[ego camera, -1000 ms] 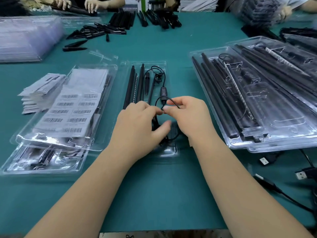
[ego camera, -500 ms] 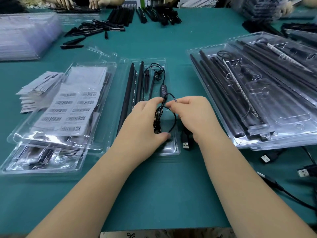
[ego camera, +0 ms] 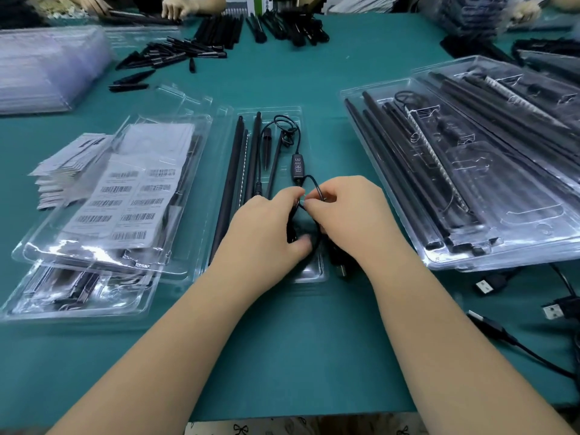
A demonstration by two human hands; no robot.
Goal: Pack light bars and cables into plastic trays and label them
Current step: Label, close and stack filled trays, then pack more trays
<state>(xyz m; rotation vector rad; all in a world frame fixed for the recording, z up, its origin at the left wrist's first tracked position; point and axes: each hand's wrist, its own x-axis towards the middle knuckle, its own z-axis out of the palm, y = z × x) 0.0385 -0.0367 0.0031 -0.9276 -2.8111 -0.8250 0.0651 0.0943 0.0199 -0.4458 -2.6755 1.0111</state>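
A clear plastic tray (ego camera: 309,273) lies in the middle of the green table with black light bars (ego camera: 230,183) along its left side. A thin black cable (ego camera: 314,180) with an inline controller (ego camera: 297,164) runs down the tray's right side. My left hand (ego camera: 266,227) grips the coiled bundle of that cable over the tray's near end. My right hand (ego camera: 351,211) pinches a loop of the same cable just beside it. The cable's USB plug (ego camera: 340,270) pokes out under my right wrist.
A sheet of barcode labels (ego camera: 125,196) lies on stacked filled trays (ego camera: 78,296) at left, with loose label stacks (ego camera: 66,164) beside. More filled trays (ego camera: 470,171) sit at right, loose USB cables (ego camera: 489,285) at near right. Black bars (ego camera: 219,29) and other people's hands lie far back.
Both hands have kept working the cable in place, the loop between the fingertips getting smaller. The USB plug came out from under my right hand. The tray has not moved.
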